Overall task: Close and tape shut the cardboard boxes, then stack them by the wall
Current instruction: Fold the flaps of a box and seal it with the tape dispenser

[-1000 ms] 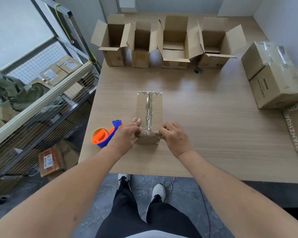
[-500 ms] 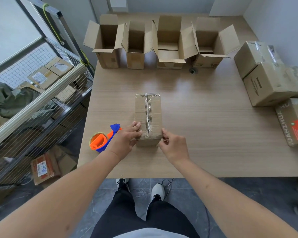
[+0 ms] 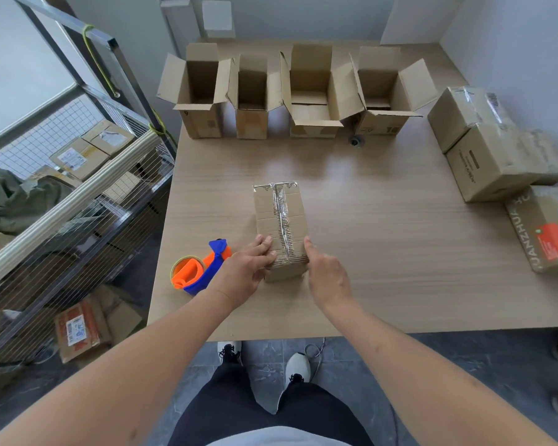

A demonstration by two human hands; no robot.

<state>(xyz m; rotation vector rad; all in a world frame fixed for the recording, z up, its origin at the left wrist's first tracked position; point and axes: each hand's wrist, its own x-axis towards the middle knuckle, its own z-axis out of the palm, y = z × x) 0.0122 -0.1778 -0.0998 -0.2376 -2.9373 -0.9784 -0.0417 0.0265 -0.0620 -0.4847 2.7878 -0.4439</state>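
Observation:
A small cardboard box (image 3: pixel 279 217) lies closed in the middle of the wooden table (image 3: pixel 400 252), with clear tape along its top seam and across its far end. My left hand (image 3: pixel 245 272) rests its straight fingers on the near left top of the box. My right hand (image 3: pixel 326 275) presses against the near right side, one finger lying along the top edge. An orange and blue tape dispenser (image 3: pixel 197 272) sits on the table just left of my left hand. Several open boxes (image 3: pixel 313 91) stand in a row at the far edge.
Three taped boxes (image 3: pixel 496 165) are piled by the right wall. A wire shelf rack (image 3: pixel 78 194) with parcels stands close to the table's left edge. A flat parcel (image 3: pixel 78 329) lies on the floor below it. My feet are at the near table edge.
My right hand has let go of the tape at the near corner and slid to the box's right side. My left hand stays on the near left top.

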